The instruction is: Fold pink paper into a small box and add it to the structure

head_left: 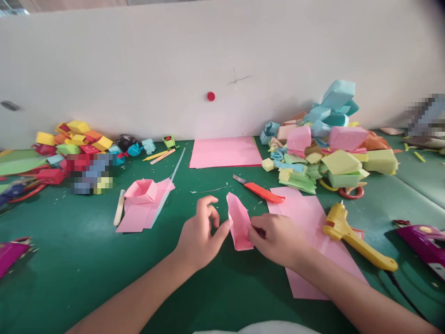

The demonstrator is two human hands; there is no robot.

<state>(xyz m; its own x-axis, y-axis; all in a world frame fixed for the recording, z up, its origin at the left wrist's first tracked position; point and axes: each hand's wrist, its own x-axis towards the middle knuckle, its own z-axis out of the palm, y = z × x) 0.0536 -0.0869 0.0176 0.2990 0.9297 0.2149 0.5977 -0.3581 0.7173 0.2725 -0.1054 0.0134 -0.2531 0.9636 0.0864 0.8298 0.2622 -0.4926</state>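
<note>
The folded paper (239, 226) is pink, tabletop (194, 301) green, cutter handle (264, 192) orange-red, glue gun (359, 241) yellow.

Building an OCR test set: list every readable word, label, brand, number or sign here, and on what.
None readable.
Purple tool at right: pale markings, too small and blurred to read.
Yellow glue gun, red-handled knife: no lettering I can make out.
Pink folded paper: none visible.
White panel: thin crossed lines, no lettering.
</note>
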